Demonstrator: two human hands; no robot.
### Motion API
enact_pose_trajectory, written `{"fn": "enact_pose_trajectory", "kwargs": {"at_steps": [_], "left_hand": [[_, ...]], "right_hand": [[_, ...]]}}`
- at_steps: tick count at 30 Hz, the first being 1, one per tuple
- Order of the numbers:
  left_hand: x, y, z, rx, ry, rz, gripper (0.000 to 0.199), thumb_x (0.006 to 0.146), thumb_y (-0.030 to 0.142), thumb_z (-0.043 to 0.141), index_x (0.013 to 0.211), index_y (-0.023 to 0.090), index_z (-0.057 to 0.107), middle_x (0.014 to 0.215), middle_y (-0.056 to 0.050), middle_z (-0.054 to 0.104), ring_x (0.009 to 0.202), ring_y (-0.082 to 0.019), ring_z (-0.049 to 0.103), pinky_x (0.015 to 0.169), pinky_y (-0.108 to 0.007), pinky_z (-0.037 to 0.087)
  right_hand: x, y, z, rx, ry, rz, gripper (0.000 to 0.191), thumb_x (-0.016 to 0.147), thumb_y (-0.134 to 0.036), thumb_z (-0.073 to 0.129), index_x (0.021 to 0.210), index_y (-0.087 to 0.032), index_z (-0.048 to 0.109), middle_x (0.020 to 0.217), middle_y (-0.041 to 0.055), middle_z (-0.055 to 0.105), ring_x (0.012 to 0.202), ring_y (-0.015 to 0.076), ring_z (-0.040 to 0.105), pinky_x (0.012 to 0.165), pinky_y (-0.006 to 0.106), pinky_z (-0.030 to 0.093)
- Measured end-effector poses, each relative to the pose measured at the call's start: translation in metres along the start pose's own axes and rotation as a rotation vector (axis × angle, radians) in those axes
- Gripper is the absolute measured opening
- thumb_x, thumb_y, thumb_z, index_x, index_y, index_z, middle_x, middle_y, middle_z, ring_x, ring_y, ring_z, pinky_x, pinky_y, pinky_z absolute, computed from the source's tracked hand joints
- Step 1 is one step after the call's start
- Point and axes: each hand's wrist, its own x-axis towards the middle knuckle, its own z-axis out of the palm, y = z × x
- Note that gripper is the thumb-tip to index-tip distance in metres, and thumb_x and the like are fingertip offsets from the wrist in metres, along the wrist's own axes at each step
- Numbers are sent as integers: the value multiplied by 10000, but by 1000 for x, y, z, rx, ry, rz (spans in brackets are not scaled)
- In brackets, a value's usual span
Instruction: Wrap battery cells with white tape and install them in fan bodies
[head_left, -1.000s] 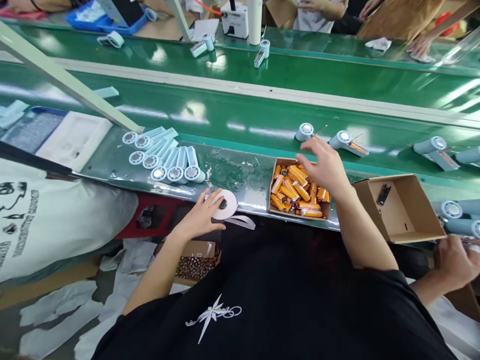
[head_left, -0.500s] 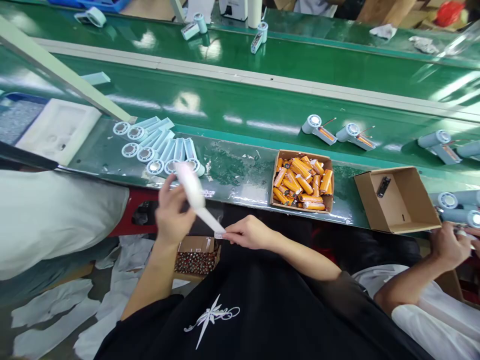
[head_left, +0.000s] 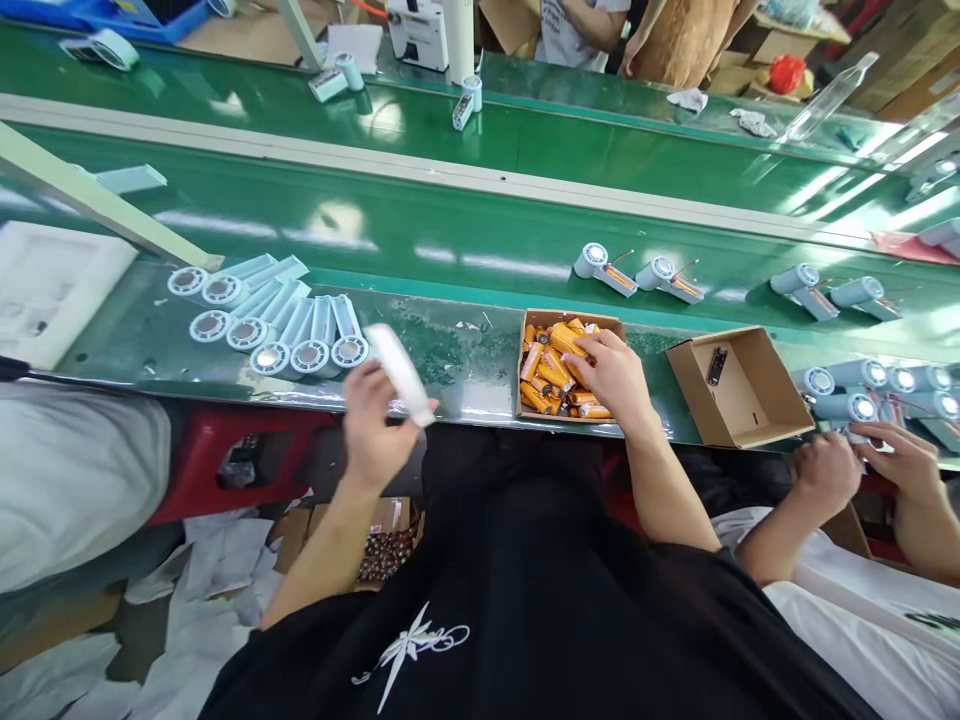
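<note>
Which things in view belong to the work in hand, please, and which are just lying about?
Belonging, it seems:
White roll, in the left hand
Orange cylinders, touched by the right hand
Light-blue units, grouped at the left, probably

Lying about, apparently:
White sheets, on the floor
Crumpled white wad, on the far side
Red bundle, further back

Readable text or numbers: none. Black shirt (head_left: 525,600): one white emblem (head_left: 409,645), a pointed star-like figure with curling strokes at its right; no letters can be made out. White shirt (head_left: 862,610), lower right: dark print (head_left: 931,621), cut by the picture edge, illegible. Pale shirt (head_left: 574,38), far side: small dark lines of print, too small to read. Orange cells (head_left: 551,370): pale patches on the wrappers, any wording too small to read.
</note>
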Motion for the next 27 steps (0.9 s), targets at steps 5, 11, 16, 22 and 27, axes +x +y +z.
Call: {"fn": "enact_pose_trajectory", "kwargs": {"at_steps": [5,11,16,22,27], "left_hand": [[5,47,39,75,-24,277,303,907,111,634,1150,250,749,1187,-87,749,1235,-340,544,1057,-544,506],[8,65,42,140,-136,383,433,957,85,591,1297,301,749,1305,-39,751,1155,-302,556,1018,-474,505],[10,68,42,132,-211,340,491,976,93,566,1378,332,714,1346,-41,737,1166,-300,568,1021,-470,532],[25,63,25,118,-278,400,453,1028,135,517,1367,357,719,1301,-5,756,1143,-277,584,1221,-514,443],[40,71,21,106,-308,387,449,1055,197,490,1431,359,673,1263,-41,757,1157,-283,578,1218,-554,429]], "right_hand": [[-28,-9,2,590,301,97,289,899,-507,774,993,-239,827,869,46,740,764,221,698,702,373,586],[-55,-33,3,643,442,77,210,875,-492,809,953,-298,833,832,39,734,718,227,687,630,392,582],[-75,-51,32,590,377,92,229,833,-535,821,919,-323,805,833,67,731,740,272,700,714,482,638],[-64,-36,27,1170,-193,256,570,737,-453,923,1239,-254,741,1202,82,772,1129,289,749,1050,498,622],[-45,-50,23,1294,-246,302,651,640,-354,986,1230,-235,739,1146,68,801,1136,299,760,1089,536,599]]}}
